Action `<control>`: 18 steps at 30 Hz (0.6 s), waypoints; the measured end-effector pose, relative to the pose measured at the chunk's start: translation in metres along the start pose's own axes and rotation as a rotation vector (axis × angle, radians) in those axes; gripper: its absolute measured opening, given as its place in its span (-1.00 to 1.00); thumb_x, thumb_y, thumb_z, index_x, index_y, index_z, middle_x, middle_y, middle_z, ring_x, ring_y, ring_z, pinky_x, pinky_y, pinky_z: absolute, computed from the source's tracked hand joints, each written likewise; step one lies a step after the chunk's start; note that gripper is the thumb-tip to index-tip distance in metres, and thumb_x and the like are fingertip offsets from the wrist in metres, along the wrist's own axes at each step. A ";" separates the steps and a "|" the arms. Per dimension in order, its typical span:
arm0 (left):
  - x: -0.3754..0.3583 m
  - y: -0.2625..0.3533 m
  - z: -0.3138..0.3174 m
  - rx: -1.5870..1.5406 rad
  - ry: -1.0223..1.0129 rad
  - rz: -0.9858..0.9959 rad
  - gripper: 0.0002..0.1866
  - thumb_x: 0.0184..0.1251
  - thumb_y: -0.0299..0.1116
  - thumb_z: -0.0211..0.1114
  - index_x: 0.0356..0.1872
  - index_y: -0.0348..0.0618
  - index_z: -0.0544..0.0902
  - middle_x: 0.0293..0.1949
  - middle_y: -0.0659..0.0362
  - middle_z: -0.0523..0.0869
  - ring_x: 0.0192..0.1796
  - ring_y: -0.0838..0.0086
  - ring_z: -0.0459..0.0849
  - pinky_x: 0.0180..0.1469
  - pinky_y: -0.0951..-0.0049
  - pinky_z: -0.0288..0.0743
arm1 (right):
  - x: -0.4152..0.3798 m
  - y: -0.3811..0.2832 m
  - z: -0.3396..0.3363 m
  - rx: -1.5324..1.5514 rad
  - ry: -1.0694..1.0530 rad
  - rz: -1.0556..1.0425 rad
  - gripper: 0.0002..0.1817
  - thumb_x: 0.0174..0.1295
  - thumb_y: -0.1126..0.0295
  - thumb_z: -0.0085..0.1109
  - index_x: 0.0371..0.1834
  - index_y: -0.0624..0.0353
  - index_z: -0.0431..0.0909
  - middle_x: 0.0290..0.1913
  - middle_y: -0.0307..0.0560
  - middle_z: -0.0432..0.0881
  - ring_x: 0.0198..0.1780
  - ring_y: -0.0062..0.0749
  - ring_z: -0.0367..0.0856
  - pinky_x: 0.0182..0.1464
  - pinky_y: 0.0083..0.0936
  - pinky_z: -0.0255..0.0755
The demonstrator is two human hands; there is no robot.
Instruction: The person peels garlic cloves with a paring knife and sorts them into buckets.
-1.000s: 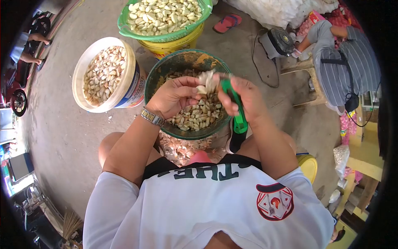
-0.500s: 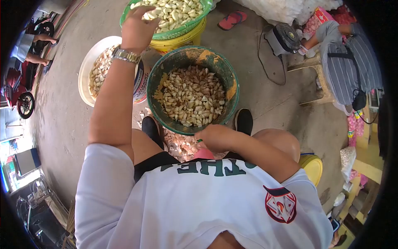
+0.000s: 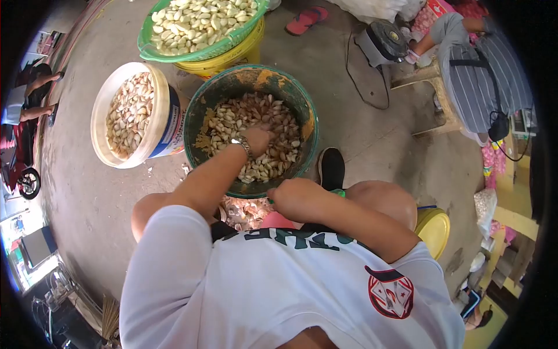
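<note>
My left hand (image 3: 257, 141), with a metal watch on the wrist, reaches into a dark green tub (image 3: 310, 142) of garlic cloves (image 3: 261, 170). Its fingers are down among the cloves and mostly hidden. At the tub's near rim my right hand (image 3: 293, 196) is closed, knuckles up. A bit of green shows beside its fingers, but what it holds is hidden. Reddish and pale peelings (image 3: 244, 210) lie below the tub, between my legs.
A white bucket (image 3: 100, 136) of unpeeled cloves stands left. Behind the tub, a green basket (image 3: 232, 42) of peeled cloves rests on a yellow bucket (image 3: 251, 56). A red slipper (image 3: 302, 22), fan-like device (image 3: 381, 43) and stool (image 3: 444, 110) are farther right. Beside my leg is a yellow container (image 3: 435, 232).
My left hand has come down from the basket of peeled cloves into the dark green tub. My right hand stays closed near the tub's rim. The view has shifted slightly.
</note>
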State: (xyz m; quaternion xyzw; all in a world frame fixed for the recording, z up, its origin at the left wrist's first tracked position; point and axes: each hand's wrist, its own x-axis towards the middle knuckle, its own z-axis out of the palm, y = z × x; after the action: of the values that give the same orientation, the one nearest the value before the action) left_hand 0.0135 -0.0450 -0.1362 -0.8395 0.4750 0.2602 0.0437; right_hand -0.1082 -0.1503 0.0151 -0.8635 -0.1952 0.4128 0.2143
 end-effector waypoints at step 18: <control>0.018 0.027 0.029 0.005 0.038 0.206 -0.51 0.07 -0.27 0.08 0.09 -0.14 0.34 0.05 -0.04 0.37 0.09 0.18 0.37 0.02 0.24 0.37 | -0.006 0.002 -0.003 0.019 0.030 0.002 -0.77 0.02 0.35 -0.06 -0.31 0.24 0.48 -0.46 0.12 0.56 -0.35 -0.04 0.55 -0.31 -0.22 0.42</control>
State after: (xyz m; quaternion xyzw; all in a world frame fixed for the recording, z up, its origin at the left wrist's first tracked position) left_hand -0.0124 -0.0643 -0.1653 -0.7908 0.5603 0.2462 0.0100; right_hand -0.1088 -0.1553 0.0197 -0.8675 -0.1873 0.4020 0.2252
